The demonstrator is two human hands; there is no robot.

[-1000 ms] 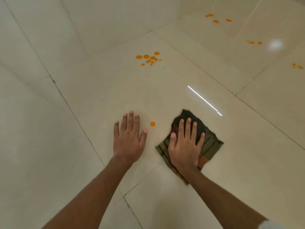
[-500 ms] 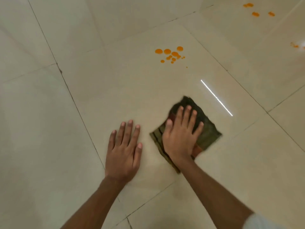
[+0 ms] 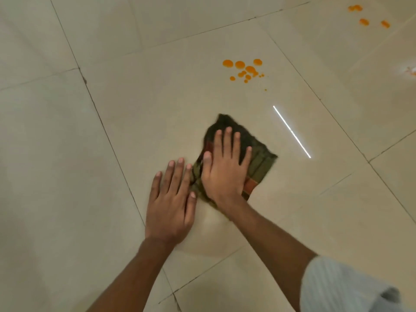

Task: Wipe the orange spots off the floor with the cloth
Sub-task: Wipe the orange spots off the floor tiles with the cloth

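The left hand (image 3: 170,199) lies flat on the pale tiled floor (image 3: 67,176) at lower centre of the frame, its fingers (image 3: 173,176) stretched out and slightly spread, holding nothing; their tips touch the left edge of the cloth (image 3: 258,161). Just to the right, the right hand (image 3: 225,167) presses palm-down on that dark green, crumpled cloth at the frame's centre, fingers fanned apart over the fabric rather than curled around it. Further right and higher, a cluster of orange spots (image 3: 245,69) sits well apart from the cloth. More spots (image 3: 364,21) mark the upper right corner.
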